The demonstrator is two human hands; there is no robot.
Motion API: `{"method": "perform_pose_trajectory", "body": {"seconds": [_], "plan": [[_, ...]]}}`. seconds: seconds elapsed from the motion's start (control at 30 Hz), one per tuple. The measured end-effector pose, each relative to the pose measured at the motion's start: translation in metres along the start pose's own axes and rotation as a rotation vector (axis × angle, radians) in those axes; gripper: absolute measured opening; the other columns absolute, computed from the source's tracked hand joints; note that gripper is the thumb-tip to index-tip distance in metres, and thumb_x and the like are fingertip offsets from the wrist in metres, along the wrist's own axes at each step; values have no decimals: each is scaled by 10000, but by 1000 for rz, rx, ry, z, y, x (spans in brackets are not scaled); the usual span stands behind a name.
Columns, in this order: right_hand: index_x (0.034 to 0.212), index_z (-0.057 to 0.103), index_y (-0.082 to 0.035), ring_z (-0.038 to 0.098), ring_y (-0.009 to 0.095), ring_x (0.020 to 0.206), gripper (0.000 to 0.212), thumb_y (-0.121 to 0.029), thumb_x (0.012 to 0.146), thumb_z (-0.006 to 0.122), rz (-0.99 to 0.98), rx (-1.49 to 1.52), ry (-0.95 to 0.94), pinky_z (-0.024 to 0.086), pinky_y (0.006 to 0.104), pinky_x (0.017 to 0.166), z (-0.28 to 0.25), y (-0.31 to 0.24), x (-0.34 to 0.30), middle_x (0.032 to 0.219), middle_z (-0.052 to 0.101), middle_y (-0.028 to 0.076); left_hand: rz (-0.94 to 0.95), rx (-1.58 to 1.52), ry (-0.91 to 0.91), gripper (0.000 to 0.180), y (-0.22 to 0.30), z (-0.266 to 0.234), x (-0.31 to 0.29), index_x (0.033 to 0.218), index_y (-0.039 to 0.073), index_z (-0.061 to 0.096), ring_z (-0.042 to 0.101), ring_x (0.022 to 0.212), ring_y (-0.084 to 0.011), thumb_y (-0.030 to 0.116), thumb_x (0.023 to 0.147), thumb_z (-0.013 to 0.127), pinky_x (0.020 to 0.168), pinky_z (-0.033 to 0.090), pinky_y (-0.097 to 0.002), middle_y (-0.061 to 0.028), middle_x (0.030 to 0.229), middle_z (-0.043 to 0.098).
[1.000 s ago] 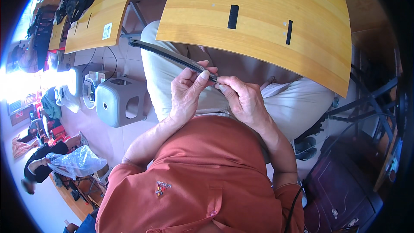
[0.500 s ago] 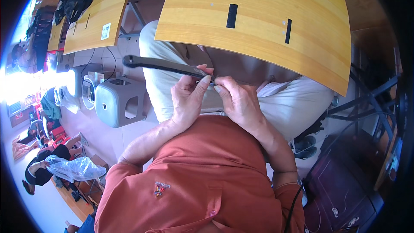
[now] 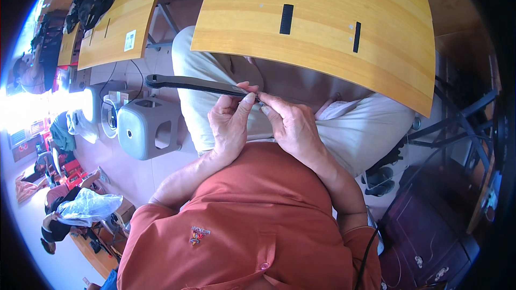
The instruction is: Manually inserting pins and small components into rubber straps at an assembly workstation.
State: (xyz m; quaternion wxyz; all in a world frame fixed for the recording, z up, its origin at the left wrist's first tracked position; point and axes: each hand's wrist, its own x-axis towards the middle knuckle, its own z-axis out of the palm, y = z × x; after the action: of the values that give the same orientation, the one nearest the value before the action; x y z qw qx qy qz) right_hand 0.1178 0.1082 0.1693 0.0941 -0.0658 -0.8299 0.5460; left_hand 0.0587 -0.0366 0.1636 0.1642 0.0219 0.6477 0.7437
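Observation:
A long, narrow dark strap (image 3: pixel 196 84) with a rounded, slotted left end stretches out stiffly over my lap, to the left of my hands. My left hand (image 3: pixel 230 123) pinches it near its right end, thumb on top and fingers beneath. Right beside that thumb, my right hand (image 3: pixel 293 126) is closed, thumb and index finger pressed at the strap's tip. What small part sits between those fingertips is hidden. Two short black strips, a wider one (image 3: pixel 286 19) and a thinner one (image 3: pixel 357 37), lie on the wooden table (image 3: pixel 322 0) in front of me.
A grey plastic stool (image 3: pixel 142 129) stands on the floor to my left. Beyond it, a second table (image 3: pixel 113 27) carries a heap of black items. At the far left a person handles a clear plastic bag (image 3: pixel 91 207). A dark purple case (image 3: pixel 430 231) is at my right.
My hands and the strap have shifted slightly left, the strap's far end dipping a little. The pinch stays the same. The person at the far left has moved with the plastic bag.

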Motion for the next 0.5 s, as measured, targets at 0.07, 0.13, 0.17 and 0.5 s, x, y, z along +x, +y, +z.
{"method": "perform_pose_trajectory", "body": {"seconds": [0.07, 0.13, 0.17, 0.5], "plan": [[1179, 678, -24, 698, 376, 892, 286, -46, 898, 634, -12, 0, -3, 578, 430, 745, 0, 4, -1, 1039, 707, 200, 3, -8, -3, 266, 0, 0, -1, 1218, -38, 617, 648, 978, -110, 47, 969, 654, 904, 514, -254, -81, 1105, 713], [1179, 677, -24, 697, 378, 888, 283, -52, 901, 634, -23, 0, -6, 577, 431, 743, 0, 5, -2, 1034, 708, 199, -14, 91, -6, 272, 1, -1, -2, 1221, -41, 618, 649, 984, -112, 47, 967, 657, 907, 514, -256, -84, 1115, 710], [1180, 678, -27, 700, 373, 878, 282, -58, 903, 634, -21, -10, -8, 579, 430, 730, -1, 3, -2, 1030, 710, 196, -15, 92, -7, 272, 1, -1, -3, 1221, -41, 618, 649, 984, -112, 47, 967, 657, 907, 514, -256, -84, 1115, 710], [1168, 669, -33, 713, 359, 844, 312, 22, 865, 615, 22, -224, -46, 589, 421, 690, 2, -7, -10, 1003, 724, 172, 79, 197, -46, 259, -10, -4, -6, 1213, -32, 640, 633, 1001, -87, 24, 960, 654, 908, 504, -245, -66, 1124, 713]]}}
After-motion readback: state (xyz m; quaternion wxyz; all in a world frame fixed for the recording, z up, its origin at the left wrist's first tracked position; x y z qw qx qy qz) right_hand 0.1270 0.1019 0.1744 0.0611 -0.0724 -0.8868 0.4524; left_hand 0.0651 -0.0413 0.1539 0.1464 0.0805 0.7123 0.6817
